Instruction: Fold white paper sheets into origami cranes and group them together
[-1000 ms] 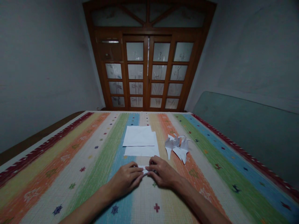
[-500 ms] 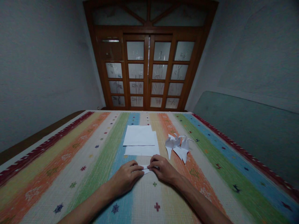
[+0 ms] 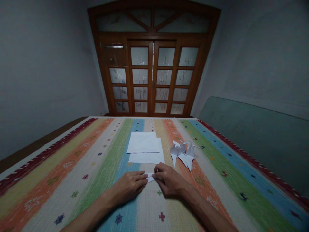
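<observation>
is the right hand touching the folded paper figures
No, the right hand is at the small white paper, with a gap between it and the folded paper figures.

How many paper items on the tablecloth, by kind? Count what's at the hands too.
Flat white sheets: 2 visible; any beneath are hidden
Folded paper figures: 2, apparently, as they overlap
Small paper piece at the left hand and right hand: 1
Total: 5 visible
</observation>
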The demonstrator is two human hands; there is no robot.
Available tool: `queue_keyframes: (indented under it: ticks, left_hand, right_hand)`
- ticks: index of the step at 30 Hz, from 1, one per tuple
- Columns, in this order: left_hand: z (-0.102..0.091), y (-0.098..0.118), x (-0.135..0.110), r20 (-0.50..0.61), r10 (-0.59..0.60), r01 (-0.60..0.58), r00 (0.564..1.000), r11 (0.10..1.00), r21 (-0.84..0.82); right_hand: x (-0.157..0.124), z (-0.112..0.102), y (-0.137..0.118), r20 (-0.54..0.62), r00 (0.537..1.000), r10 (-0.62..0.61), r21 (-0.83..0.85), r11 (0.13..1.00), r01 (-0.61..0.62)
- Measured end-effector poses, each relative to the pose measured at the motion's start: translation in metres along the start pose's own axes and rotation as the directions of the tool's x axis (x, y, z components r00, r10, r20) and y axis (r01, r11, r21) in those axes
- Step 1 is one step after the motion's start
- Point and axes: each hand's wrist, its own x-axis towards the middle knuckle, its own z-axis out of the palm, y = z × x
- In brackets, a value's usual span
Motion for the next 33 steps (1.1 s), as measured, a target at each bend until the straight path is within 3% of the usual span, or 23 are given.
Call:
queue_keyframes:
  ticks: [4, 9, 21, 29, 33]
  left_hand:
    - [0.001, -0.011, -0.004, -0.020, -0.007, 0.008, 1.000, 1.000, 0.020]
    - [0.003, -0.019, -0.007, -0.091, -0.074, 0.066, 0.993, 0.994, -0.084]
    - [0.006, -0.015, -0.007, -0.140, -0.130, 0.124, 0.982, 0.991, -0.054]
    - [0.002, -0.008, 0.001, -0.118, -0.408, 0.351, 0.906, 0.876, -0.331]
    - [0.003, -0.008, 0.004, -0.077, -0.484, 0.428, 0.872, 0.828, -0.362]
  right_hand:
    - [0.001, 0.005, 0.000, -0.022, 1.000, 0.005, -0.029, 1.000, -0.006]
    - [-0.001, 0.013, 0.005, -0.049, 0.999, 0.003, -0.017, 1.000, -0.004]
    - [-0.001, 0.018, 0.005, -0.119, 0.992, 0.043, 0.045, 0.998, -0.038]
    - [0.003, 0.022, 0.002, -0.157, 0.974, 0.166, 0.135, 0.980, -0.145]
    - [0.004, 0.024, 0.007, -0.159, 0.963, 0.217, 0.243, 0.954, -0.175]
